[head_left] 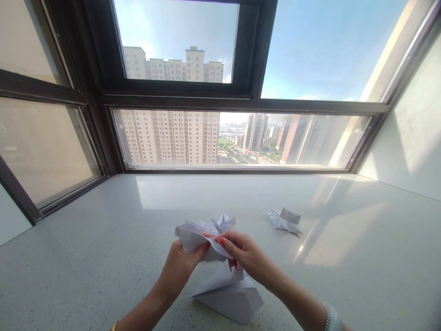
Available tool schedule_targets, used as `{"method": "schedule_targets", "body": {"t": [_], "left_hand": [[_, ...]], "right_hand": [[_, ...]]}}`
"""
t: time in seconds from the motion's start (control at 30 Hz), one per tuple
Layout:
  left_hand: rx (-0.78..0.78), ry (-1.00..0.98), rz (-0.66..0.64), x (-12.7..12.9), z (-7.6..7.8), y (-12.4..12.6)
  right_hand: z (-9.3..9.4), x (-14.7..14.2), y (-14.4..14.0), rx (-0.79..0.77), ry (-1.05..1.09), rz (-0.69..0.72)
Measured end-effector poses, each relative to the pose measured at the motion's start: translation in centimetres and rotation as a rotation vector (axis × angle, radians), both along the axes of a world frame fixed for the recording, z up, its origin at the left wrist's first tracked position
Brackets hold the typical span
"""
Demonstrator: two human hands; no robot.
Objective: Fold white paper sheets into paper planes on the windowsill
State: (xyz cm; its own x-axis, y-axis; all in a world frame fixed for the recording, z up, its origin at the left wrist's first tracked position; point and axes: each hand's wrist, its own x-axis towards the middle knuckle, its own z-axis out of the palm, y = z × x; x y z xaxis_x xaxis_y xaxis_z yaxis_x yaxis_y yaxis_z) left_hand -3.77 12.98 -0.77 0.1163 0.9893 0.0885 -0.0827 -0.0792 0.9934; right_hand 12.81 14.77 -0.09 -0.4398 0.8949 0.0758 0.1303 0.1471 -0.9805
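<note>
Both my hands hold a folded white paper piece (193, 240) just above a pale stone windowsill (103, 257). My left hand (179, 269) grips its left lower side. My right hand (243, 255) pinches its right part with fingers and thumb. Below my hands a larger folded white paper shape (230, 294) with a small red mark rests on the sill. Another small folded paper (223, 222) lies just behind the held piece.
A finished white folded paper figure (285, 219) lies on the sill to the right, apart from my hands. A dark-framed window (241, 103) runs along the far edge, with tall buildings outside. A white wall (409, 133) closes the right side.
</note>
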Motion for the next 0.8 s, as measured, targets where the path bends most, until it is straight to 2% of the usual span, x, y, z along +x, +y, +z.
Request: {"method": "schedule_targets", "body": {"t": [0.2, 0.3, 0.5, 0.63, 0.8], "left_hand": [[-0.028, -0.113, -0.006, 0.0, 0.2, -0.3], [-0.033, -0.136, -0.033, 0.2, 0.4, -0.6], [0.0, -0.342, -0.104, -1.0, 0.8, 0.3], [0.043, -0.25, -0.183, -1.7, 1.0, 0.7], [0.017, -0.11, -0.055, -0.6, 0.3, 0.4]], "right_hand": [[-0.9, -0.3, 0.2, -0.123, -0.031, 0.023], [-1.1, -0.2, 0.2, -0.077, -0.043, -0.024], [-0.2, 0.5, 0.5, 0.012, -0.09, -0.098], [0.7, 0.9, 0.6, 0.036, -0.147, -0.14], [1.1, 0.7, 0.0, 0.052, -0.192, -0.127]]}}
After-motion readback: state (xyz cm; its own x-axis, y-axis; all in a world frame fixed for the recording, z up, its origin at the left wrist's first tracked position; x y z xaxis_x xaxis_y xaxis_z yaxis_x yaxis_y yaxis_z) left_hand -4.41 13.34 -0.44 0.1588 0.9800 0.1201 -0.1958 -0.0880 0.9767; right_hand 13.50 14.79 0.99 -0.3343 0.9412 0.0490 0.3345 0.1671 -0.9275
